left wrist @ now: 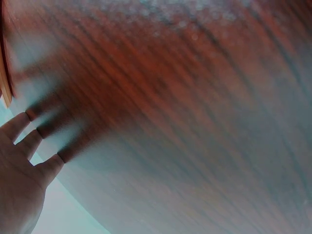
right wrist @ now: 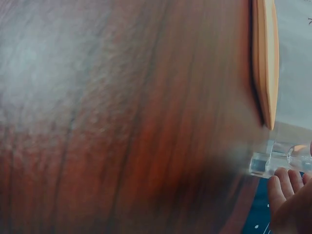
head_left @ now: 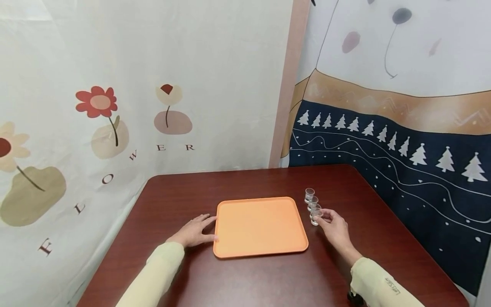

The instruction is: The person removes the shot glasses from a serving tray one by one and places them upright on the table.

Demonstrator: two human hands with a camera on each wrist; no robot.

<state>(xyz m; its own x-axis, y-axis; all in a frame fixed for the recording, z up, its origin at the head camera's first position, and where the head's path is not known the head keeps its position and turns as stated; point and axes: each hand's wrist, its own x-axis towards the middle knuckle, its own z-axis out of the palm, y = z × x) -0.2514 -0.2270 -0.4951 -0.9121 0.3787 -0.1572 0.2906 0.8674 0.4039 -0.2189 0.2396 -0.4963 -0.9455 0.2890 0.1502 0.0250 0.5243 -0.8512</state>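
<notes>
An orange rectangular tray (head_left: 261, 228) lies flat on the table. At its left edge my left hand (head_left: 194, 231) touches the rim with thumb and forefinger spread apart; in the left wrist view the fingers of that hand (left wrist: 19, 170) look extended over the wood. Several small clear shot glasses (head_left: 309, 195) stand in a line just right of the tray. My right hand (head_left: 335, 228) pinches the nearest shot glass (head_left: 316, 220) between thumb and fingers. The right wrist view has clear glass (right wrist: 261, 163) beside the right hand's fingers (right wrist: 276, 195); whether the base touches the table I cannot tell.
The dark red-brown wooden table (head_left: 184, 192) has rounded far corners. Behind it hangs a pale cloth with flowers (head_left: 230, 85), and on the right a dark blue cloth with white trees (head_left: 383, 170) borders the table's edge.
</notes>
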